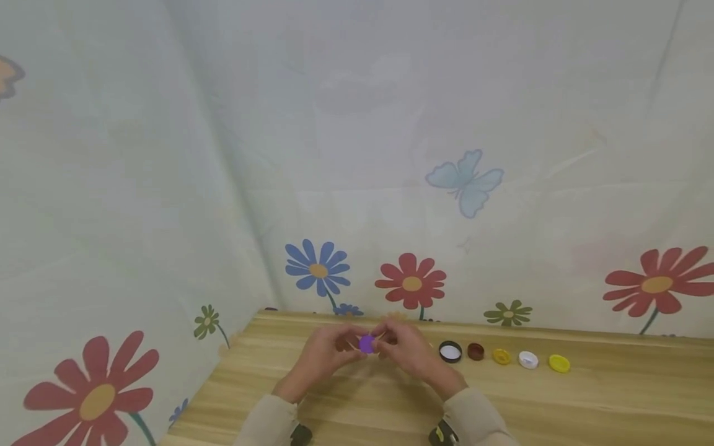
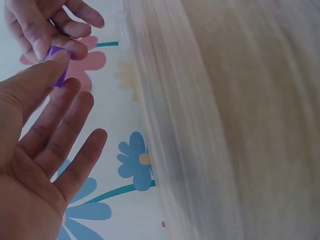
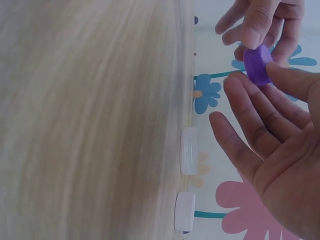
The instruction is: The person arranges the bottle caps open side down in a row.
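Note:
A small round purple cap (image 1: 366, 344) is held up above the wooden table between both hands. My left hand (image 1: 330, 348) pinches it from the left by thumb and finger. From the right, the thumb and fingers of my right hand (image 1: 407, 348) pinch the same cap. In the left wrist view the purple cap (image 2: 61, 65) appears edge-on under the left thumb, its far part covered by fingers. The right wrist view shows the side wall of the purple cap (image 3: 257, 65), with the remaining right fingers spread below it.
Right of the hands, a row of caps lies on the wooden table (image 1: 613, 396): black-rimmed (image 1: 450, 353), dark red-brown (image 1: 476, 352), amber (image 1: 501, 357), white (image 1: 528, 360) and yellow (image 1: 559, 363). A flower-printed curtain (image 1: 357, 186) hangs behind the table and at its left.

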### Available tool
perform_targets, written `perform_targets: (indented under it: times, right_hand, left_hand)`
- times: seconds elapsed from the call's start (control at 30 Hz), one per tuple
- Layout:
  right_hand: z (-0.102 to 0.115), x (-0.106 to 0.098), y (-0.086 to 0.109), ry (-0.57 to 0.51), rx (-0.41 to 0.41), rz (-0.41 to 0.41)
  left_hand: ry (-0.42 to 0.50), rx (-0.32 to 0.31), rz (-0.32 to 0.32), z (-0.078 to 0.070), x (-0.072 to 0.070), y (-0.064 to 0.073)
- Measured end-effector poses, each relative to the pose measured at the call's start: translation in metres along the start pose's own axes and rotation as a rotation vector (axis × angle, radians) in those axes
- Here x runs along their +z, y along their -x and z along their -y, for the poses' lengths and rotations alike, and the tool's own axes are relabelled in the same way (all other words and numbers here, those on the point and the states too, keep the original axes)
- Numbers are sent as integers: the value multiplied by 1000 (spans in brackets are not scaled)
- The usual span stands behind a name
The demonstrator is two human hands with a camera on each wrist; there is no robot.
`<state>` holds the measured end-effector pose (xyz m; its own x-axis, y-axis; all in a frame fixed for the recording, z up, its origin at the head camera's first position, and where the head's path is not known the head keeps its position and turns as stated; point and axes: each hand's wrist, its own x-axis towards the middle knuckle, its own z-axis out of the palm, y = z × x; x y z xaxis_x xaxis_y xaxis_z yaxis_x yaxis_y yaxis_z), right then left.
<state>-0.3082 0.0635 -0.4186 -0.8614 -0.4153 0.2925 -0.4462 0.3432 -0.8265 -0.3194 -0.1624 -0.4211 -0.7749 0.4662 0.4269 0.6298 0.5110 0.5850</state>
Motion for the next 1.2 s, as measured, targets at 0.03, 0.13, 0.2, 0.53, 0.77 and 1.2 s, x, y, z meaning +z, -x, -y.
perform_targets:
  times: [0.03,0.13,0.2,0.53,0.77,1.2]
  right_hand:
    - [-1,0,0,7,0,5]
    - [-2,-1,1,37,-9,17]
    - [-3,-1,1,52,-10,24]
    - [-3,0,2,83,3,62]
    - [-4,3,2,103,0,73]
    - [-7,11,4,57,-15,107]
  left_hand:
    - [-4,-3,2,0,0,0]
    - [-7,-15,14,0,0,0]
    - [-8,-20,29,1,0,0]
    - [13,-33,112,3,0,-1]
    - [34,-57,158,3,0,-1]
    - [59,-139,233,0,0,5]
